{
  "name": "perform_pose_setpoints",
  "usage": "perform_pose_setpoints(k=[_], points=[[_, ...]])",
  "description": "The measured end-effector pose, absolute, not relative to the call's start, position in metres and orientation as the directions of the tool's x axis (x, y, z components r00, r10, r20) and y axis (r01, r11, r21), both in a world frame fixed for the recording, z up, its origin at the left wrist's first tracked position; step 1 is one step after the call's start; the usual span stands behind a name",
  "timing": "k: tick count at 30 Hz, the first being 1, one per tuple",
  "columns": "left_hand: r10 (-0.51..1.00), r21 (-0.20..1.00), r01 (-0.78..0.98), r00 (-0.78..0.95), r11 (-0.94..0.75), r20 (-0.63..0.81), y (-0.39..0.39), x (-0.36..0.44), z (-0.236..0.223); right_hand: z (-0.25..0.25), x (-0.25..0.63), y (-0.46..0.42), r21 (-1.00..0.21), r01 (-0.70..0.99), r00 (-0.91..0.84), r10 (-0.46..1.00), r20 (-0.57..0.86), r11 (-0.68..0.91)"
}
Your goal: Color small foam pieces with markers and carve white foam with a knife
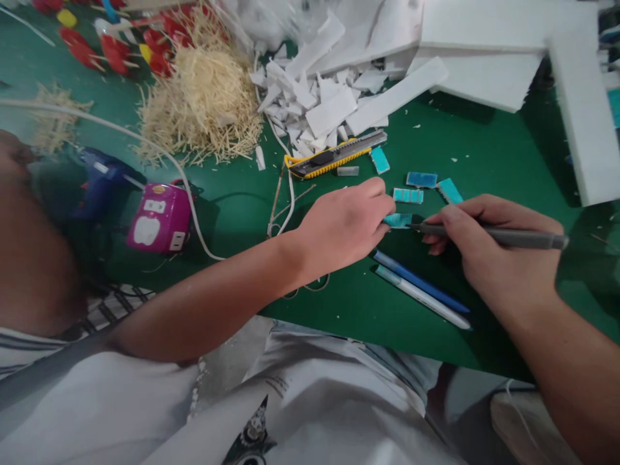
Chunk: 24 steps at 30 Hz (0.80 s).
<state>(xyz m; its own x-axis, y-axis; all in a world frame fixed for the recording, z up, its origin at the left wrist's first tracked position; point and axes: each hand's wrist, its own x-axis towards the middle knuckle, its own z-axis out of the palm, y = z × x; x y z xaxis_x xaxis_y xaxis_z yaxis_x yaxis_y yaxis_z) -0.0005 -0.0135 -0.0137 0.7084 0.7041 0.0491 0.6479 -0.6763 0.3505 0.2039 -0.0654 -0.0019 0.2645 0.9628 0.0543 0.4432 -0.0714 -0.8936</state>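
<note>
Our left hand's [345, 216] fingers pinch the left end of a small blue piece [399, 221] at the tabletop [349, 307], seemingly to steady it under the pen's tip. Our right hand [508, 258] grasps the dark pen [520, 237] near its tip, likely for control. The blue pen [421, 281] and white pen [422, 297] lie nearer us, handy; a striped piece [408, 196] lies just farther.

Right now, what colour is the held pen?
The pen is dark grey, seen in the head view.
</note>
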Motion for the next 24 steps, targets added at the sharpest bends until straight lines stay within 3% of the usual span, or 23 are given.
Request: perform_pose_setpoints(k=[24], points=[[0.706,0.342,0.655,0.708,-0.674,0.035,-0.0141,0.0008,-0.0126,-0.0046,0.2028,-0.0621,-0.903,0.427,0.214,0.976,0.043,-0.053]])
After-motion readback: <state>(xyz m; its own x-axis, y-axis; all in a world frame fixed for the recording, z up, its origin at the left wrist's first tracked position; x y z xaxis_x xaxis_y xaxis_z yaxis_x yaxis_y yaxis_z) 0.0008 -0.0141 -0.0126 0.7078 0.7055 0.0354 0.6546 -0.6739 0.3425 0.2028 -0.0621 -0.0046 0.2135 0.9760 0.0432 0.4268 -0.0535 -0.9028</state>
